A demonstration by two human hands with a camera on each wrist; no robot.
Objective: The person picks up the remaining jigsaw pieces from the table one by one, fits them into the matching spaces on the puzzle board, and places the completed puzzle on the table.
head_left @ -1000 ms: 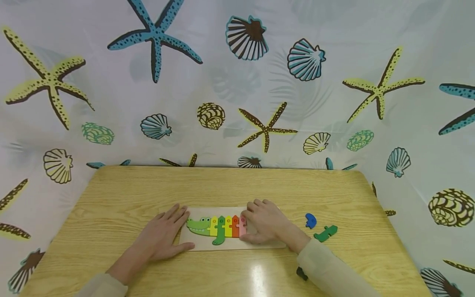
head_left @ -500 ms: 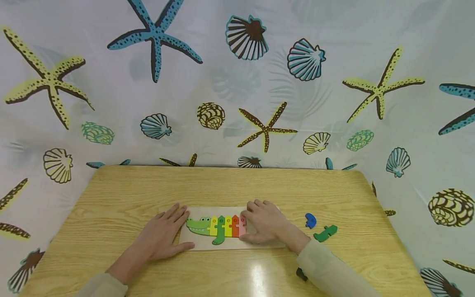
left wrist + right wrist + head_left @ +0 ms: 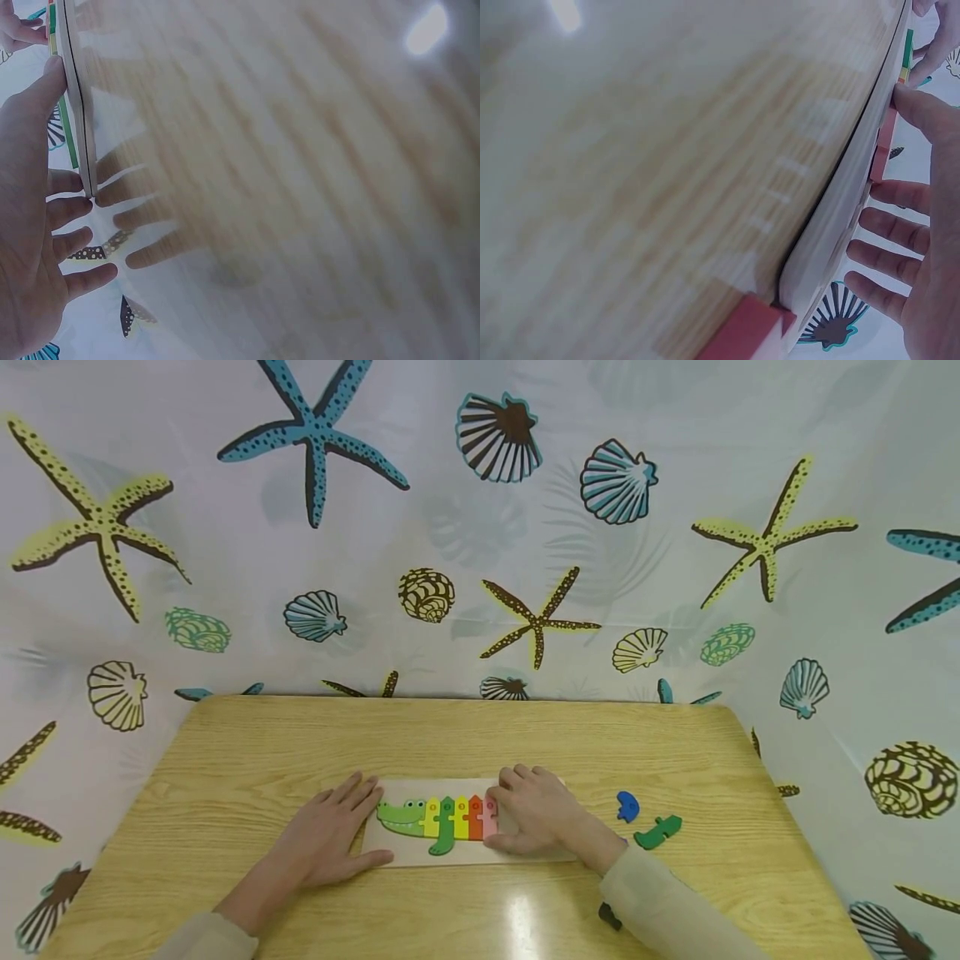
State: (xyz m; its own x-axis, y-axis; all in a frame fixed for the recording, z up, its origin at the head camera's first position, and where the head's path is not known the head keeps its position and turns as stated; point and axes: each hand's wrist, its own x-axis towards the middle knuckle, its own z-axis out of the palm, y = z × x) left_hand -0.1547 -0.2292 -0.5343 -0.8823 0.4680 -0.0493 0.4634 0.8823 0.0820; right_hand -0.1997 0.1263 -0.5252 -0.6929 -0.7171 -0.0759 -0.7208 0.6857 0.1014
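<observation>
A pale wooden puzzle board [image 3: 397, 856] lies on the table, bearing a row of colored pieces. At its left end is a green crocodile head [image 3: 401, 818], followed by yellow, green, yellow and red-orange numbered pieces. The left hand [image 3: 322, 839] rests at the board's left end, fingers extended, thumb along the near edge. Over the board's right half, the right hand [image 3: 542, 810] pinches a pink numbered puzzle piece [image 3: 491, 821] at the end of the row, with index finger at its far end and thumb [image 3: 911, 101] at its near end. The palm hides part of the board.
Right of the board lie a blue puzzle piece [image 3: 628, 807] and a green one [image 3: 658, 832]. A dark piece [image 3: 610, 916] shows beside the right sleeve. In the right wrist view, a red block [image 3: 742, 330] lies near the board's end. Patterned cloth surrounds the wooden table [image 3: 450, 735].
A small purple bit now shows beside the right wrist, where little of it showed before. Both hands keep the same places on the board and the pink piece.
</observation>
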